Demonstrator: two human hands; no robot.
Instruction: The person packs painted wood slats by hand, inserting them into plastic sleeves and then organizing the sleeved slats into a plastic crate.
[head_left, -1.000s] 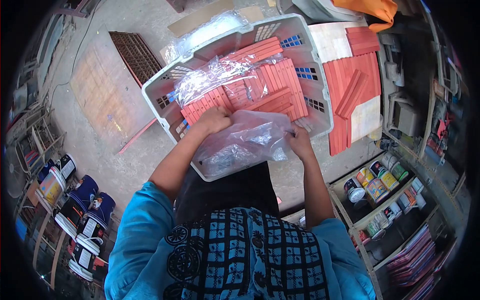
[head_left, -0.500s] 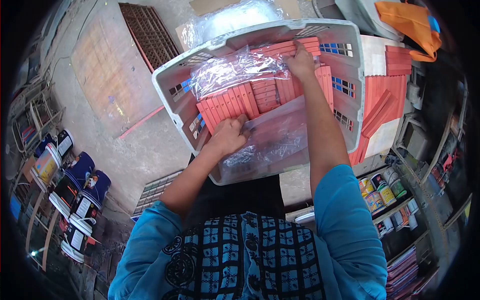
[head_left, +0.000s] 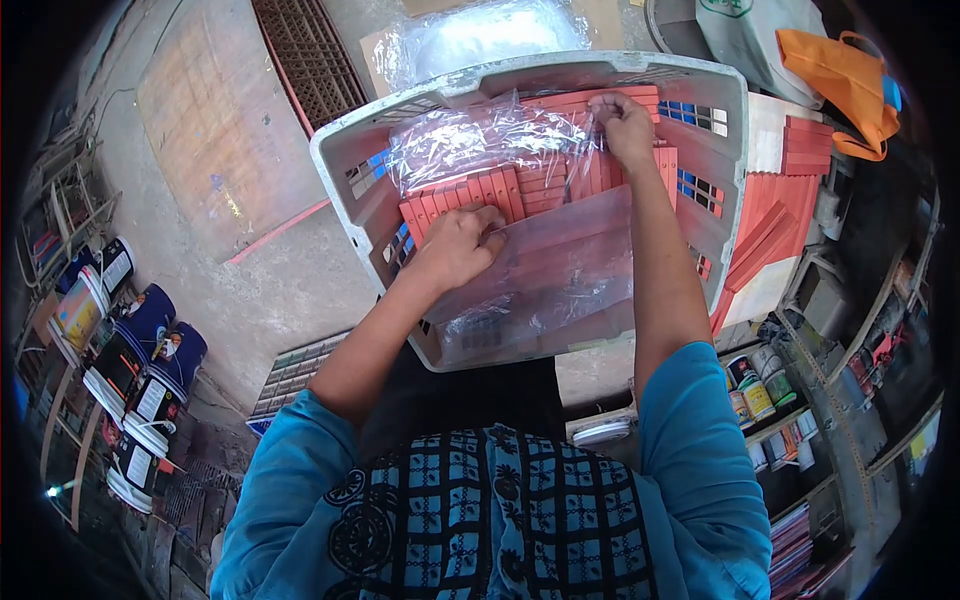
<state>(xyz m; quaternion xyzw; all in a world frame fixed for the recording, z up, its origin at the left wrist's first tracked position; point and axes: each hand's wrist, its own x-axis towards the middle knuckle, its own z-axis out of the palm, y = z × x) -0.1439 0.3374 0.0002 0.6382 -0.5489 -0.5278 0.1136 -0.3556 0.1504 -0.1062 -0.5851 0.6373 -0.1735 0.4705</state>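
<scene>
A light grey plastic basket holds rows of red-orange blocks with small holes in their ends. Clear plastic film lies crumpled over the back rows, and another clear sheet covers the front part. My left hand touches the left blocks and the edge of the front sheet, its fingers curled. At the back right, my right hand pinches the edge of the clear film beside the red blocks.
Red strips lie on a pale board right of the basket, below an orange bag. A stained board and brown lattice are at upper left. Paint buckets stand at left, and cans at lower right.
My right hand has lifted slightly from the back blocks, its fingers now drawn together at the film. The front sheet is spread higher over the blocks. The view has shifted a little.
</scene>
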